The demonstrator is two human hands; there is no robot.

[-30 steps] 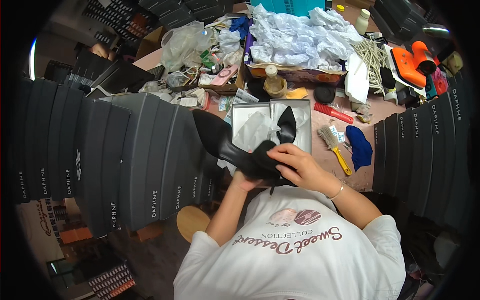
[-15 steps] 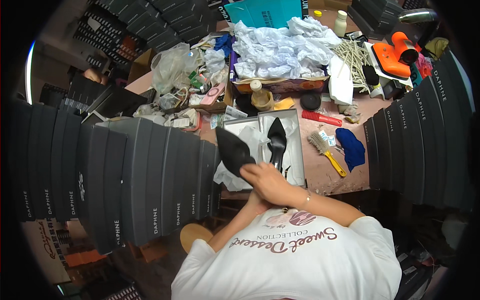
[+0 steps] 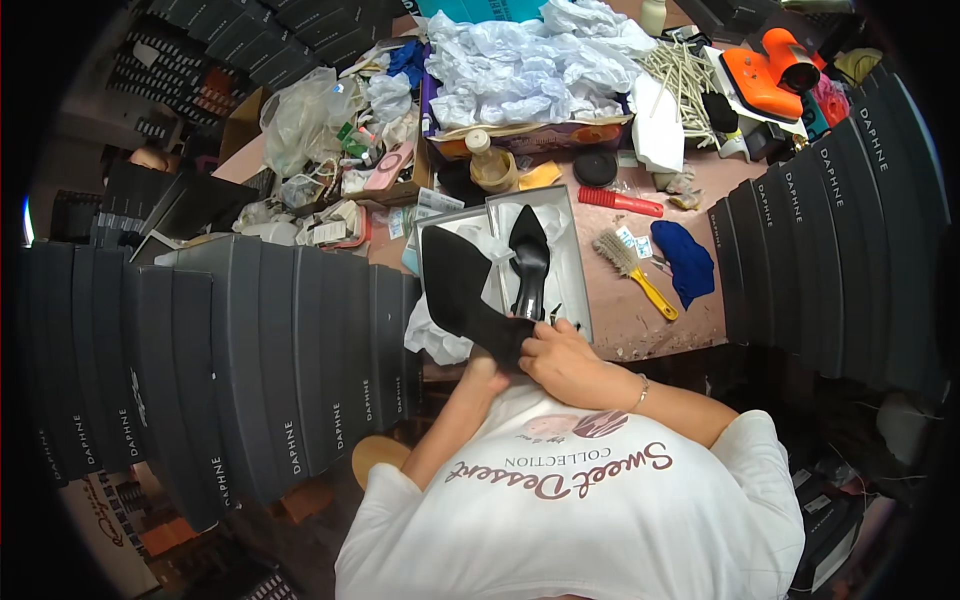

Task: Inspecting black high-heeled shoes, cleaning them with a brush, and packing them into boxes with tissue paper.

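A black pointed-toe shoe (image 3: pixel 462 285) is raised over the near left of a light grey shoe box (image 3: pixel 578 262), its toe pointing away from me. My left hand (image 3: pixel 484 371) is under its near end, fingers mostly hidden behind the shoe. Closed at the heel end is my right hand (image 3: pixel 565 362), fingertips gripping the shoe's edge. The matching black shoe (image 3: pixel 528 250) lies in the box beside white tissue paper (image 3: pixel 437 335), toe also facing away.
Stacks of dark shoe boxes (image 3: pixel 255 360) stand at left and right. A yellow-handled brush (image 3: pixel 640 280), blue cloth (image 3: pixel 685 262) and red-handled tool (image 3: pixel 620 202) lie right of the box. Behind are a glue bottle (image 3: pixel 480 150), a carton of crumpled tissue (image 3: pixel 540 75) and an orange device (image 3: pixel 765 85).
The held shoe has come closer and turned, showing more of its broad black surface. My right hand has shifted right along its heel end. The whole view has moved slightly.
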